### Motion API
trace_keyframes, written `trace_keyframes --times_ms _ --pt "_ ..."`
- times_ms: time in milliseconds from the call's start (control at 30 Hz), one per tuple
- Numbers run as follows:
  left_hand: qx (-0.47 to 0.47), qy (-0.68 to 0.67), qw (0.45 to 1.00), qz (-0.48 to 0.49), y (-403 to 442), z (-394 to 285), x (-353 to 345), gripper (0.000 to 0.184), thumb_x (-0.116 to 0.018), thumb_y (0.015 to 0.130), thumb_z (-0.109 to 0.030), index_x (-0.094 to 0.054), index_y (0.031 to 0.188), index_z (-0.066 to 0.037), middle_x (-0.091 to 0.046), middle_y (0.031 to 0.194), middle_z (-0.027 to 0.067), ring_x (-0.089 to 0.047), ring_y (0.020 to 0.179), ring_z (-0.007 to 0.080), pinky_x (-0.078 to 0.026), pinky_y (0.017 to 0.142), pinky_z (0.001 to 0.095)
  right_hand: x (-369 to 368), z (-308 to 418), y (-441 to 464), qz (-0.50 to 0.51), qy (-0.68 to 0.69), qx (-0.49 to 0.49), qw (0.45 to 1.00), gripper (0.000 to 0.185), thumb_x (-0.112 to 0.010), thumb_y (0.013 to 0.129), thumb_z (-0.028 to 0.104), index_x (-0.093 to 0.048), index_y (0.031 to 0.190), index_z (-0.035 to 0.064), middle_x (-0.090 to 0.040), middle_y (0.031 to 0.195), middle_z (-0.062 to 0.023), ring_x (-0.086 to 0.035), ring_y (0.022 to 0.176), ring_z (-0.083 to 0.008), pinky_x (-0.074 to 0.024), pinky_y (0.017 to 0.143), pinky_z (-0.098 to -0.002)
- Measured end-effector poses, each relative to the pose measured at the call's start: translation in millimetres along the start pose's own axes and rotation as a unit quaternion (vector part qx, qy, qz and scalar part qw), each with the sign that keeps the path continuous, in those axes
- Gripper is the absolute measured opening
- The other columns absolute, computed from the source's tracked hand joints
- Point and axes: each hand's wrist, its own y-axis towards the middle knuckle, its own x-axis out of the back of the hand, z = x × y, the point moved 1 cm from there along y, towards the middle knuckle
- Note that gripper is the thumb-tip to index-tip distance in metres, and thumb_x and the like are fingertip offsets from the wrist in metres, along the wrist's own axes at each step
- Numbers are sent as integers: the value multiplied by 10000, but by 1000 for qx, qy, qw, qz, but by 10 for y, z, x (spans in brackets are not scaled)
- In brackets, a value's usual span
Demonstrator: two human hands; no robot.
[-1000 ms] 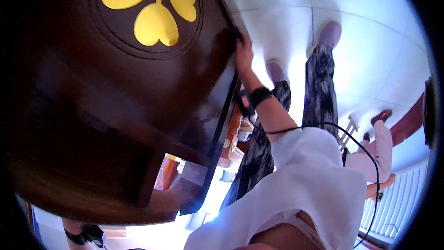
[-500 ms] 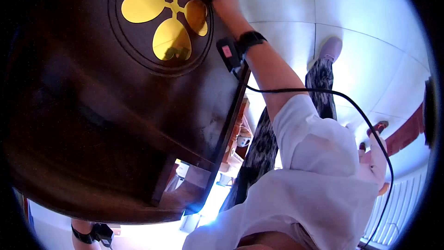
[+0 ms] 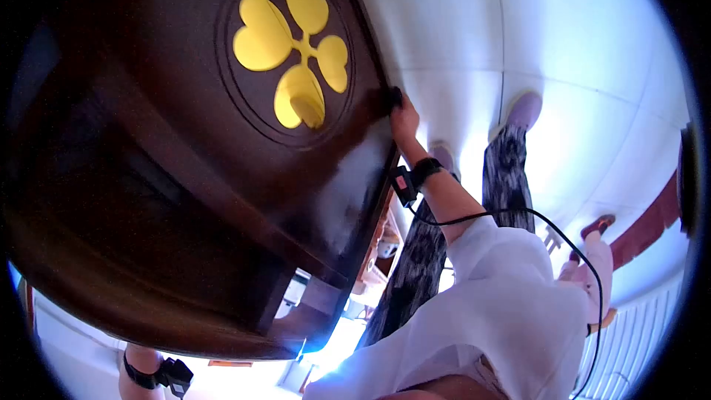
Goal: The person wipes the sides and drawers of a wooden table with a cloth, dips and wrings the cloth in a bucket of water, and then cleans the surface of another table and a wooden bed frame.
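Note:
My right hand [image 3: 404, 120] is at the right edge of a large, glossy dark-brown wooden furniture piece [image 3: 192, 126]. Its fingers are closed around a small black thing [image 3: 397, 98], too blurred to name and possibly a cloth. To the left of this hand, a gold four-leaf clover ornament [image 3: 266, 33] lies inside thin engraved rings on the dark surface. At the lower left, only the wrist end of my left hand [image 3: 143, 358] shows. The wood's near edge hides its fingers. Each wrist wears a black strap with a small box.
A black cable [image 3: 511, 212] runs from the right wrist box across my arm and down the right side. My shoes [image 3: 526, 110] stand on a pale tiled floor [image 3: 585, 126]. Another person in light trousers [image 3: 592, 267] is behind at the right, near a ribbed white radiator [image 3: 641, 326].
My right hand has come back toward me with the black thing, from beside the clover to the wood's right edge. The clover now appears farther right and lower as the view shifted.

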Motion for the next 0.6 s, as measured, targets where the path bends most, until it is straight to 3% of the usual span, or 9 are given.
trace_keyframes --times_ms 67,133,300,367,400,433,467,533,600 --pt "5 -7 1000 -8 21 39 -23 522 -433 878 -398 -328 1292 -97 -317 1298 139 -331 1152 286 -281 942 400 -99 539 444 -13 -39 78 996 388 -477 842 172 -526 1220 98 -603 1097 -186 -560 1016 -383 -452 852 -439" --pt "9 -13 1000 -16 34 71 -39 525 -427 880 -403 -323 1296 -100 -310 1305 138 -324 1161 287 -275 949 401 -141 1232 835 -8 -77 77 994 383 -462 830 138 -524 1204 84 -604 1078 -196 -558 1013 -387 -443 866 -450" --pt "32 -26 999 -15 76 145 -53 535 -412 885 -416 -313 1309 -105 -293 1323 136 -306 1181 288 -259 966 402 -366 2295 1970 -13 -128 233 964 445 -526 773 185 -510 1208 95 -625 1046 -181 -583 982 -381 -466 850 -443" --pt "40 -29 999 -13 76 176 -79 538 -406 887 -421 -309 1314 -108 -286 1330 135 -299 1189 288 -253 972 403 -449 2542 2548 54 -202 213 954 473 -516 801 131 -480 1272 158 -561 1194 -179 -532 1096 -356 -431 921 -412" --pt "44 -29 999 -12 81 176 -84 540 -403 888 -424 -307 1316 -109 -283 1333 135 -295 1194 288 -250 976 403 -915 2326 3141 -30 -231 282 931 368 -472 851 191 -535 1190 64 -642 1009 -155 -618 906 -291 -478 801 -393" --pt "48 -32 998 -11 85 181 -96 542 -400 889 -427 -305 1319 -110 -279 1337 135 -291 1198 288 -247 979 404 -626 2747 2882 -9 -110 281 953 402 -441 805 131 -533 1191 67 -617 1063 -209 -596 977 -350 -474 850 -418" --pt "52 -32 998 -9 87 185 -96 544 -397 890 -429 -302 1321 -111 -276 1340 134 -288 1202 288 -244 982 404 -451 2624 3132 53 -203 430 878 406 -436 811 137 -530 1203 84 -619 1062 -203 -595 980 -350 -471 856 -415" --pt "59 -35 998 -9 96 207 -107 548 -392 892 -434 -298 1326 -113 -269 1348 134 -280 1210 289 -238 989 404 -590 2623 3784 115 -285 565 766 411 -430 817 143 -526 1214 100 -622 1061 -196 -593 984 -350 -467 862 -411" --pt "65 -41 997 -11 99 220 -110 551 -386 894 -440 -294 1331 -116 -262 1355 133 -273 1218 289 -231 996 405 -505 2949 3642 71 -213 434 873 407 -422 829 135 -518 1223 103 -621 1026 -187 -591 916 -336 -470 789 -406"
